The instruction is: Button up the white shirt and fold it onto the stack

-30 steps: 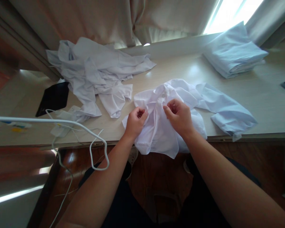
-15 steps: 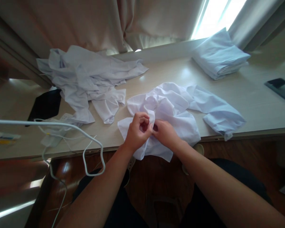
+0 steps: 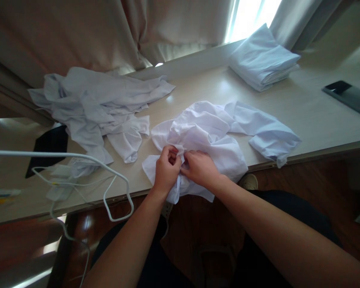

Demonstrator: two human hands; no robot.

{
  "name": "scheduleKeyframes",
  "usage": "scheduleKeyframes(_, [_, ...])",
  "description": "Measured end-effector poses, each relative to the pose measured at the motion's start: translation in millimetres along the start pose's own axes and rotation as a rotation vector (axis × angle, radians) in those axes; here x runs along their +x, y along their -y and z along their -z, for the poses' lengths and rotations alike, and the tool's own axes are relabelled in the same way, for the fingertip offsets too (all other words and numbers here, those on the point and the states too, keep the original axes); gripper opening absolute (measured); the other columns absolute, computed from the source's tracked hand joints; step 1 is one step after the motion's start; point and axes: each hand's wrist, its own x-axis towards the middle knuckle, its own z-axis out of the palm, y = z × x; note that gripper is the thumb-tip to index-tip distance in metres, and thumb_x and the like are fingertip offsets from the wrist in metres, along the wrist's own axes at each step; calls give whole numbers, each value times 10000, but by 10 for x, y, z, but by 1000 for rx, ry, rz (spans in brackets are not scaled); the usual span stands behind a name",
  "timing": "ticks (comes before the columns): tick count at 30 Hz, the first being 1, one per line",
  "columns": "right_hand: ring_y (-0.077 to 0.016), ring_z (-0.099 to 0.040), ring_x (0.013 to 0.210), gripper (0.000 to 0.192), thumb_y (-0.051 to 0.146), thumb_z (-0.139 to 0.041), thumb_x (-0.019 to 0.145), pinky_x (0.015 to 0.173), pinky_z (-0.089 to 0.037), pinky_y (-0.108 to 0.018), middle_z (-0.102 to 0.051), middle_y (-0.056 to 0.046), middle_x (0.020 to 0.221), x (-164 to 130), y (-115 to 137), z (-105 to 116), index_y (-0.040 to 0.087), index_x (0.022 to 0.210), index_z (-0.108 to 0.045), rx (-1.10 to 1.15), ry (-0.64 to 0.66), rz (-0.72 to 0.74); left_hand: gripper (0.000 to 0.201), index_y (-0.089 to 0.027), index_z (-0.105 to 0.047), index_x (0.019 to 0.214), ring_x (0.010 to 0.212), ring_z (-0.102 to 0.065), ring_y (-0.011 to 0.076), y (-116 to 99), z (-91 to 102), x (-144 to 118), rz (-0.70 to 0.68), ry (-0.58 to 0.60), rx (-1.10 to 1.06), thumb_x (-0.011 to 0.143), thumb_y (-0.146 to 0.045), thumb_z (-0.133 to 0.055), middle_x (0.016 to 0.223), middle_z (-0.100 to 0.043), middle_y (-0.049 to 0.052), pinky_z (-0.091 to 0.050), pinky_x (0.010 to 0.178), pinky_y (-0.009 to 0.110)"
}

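A white long-sleeved shirt [image 3: 219, 132] lies crumpled at the front of the pale desk, its lower part hanging over the edge. One sleeve stretches out to the right. My left hand [image 3: 168, 167] pinches the shirt's fabric between thumb and curled fingers. Close beside it, my right hand [image 3: 198, 166] is closed on the same piece of cloth, knuckles up. The fingertips of both hands almost meet, and the bit of cloth between them is partly hidden.
More crumpled white garments [image 3: 93, 100] lie at the left. A folded white stack [image 3: 264, 60] stands at the back right, near a phone [image 3: 348, 96]. A black flat item [image 3: 49, 148], a power strip [image 3: 60, 182] and a white cable [image 3: 78, 155] are at the left.
The camera view has shifted slightly. Both hands have moved a little lower along the shirt, and my right fingers now curl more over the cloth.
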Motion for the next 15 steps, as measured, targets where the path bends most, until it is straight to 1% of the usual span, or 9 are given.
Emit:
scheduleKeyframes(3, [-312, -623, 997, 350, 501, -568, 893, 854, -423, -388, -709, -128, 1060, -26, 27, -24, 175, 984, -655, -15, -19, 4, 129, -206, -584, 980, 713, -598, 131, 11, -17, -4, -17, -57, -37, 871, -243, -641, 804, -613, -3, -467, 679, 236])
scheduleKeyframes(6, [-331, -609, 1042, 322, 460, -562, 898, 875, -424, -411, -702, -130, 1085, -34, 34, -58, 174, 1014, -653, -35, -39, -3, 130, -196, -588, 976, 720, -596, 132, 21, -35, -2, -15, -77, -75, 873, -252, -644, 811, -612, 0, -472, 683, 236])
scheduleKeyframes(11, [-299, -624, 1006, 201, 301, -511, 918, 859, -427, -391, -705, -126, 1055, -12, -10, -64, 173, 982, -652, -33, -9, -1, 113, -197, -573, 953, 730, -571, 123, 64, -62, 12, -14, -128, -86, 856, -202, -630, 819, -590, -5, -448, 684, 226])
scheduleKeyframes(15, [-299, -620, 1003, 229, 349, -528, 917, 860, -424, -395, -706, -125, 1057, -14, -20, -62, 171, 986, -654, -14, -27, -2, 132, -203, -567, 958, 737, -572, 126, 128, -76, 50, 4, -121, -106, 841, -180, -623, 816, -591, -6, -443, 699, 234])
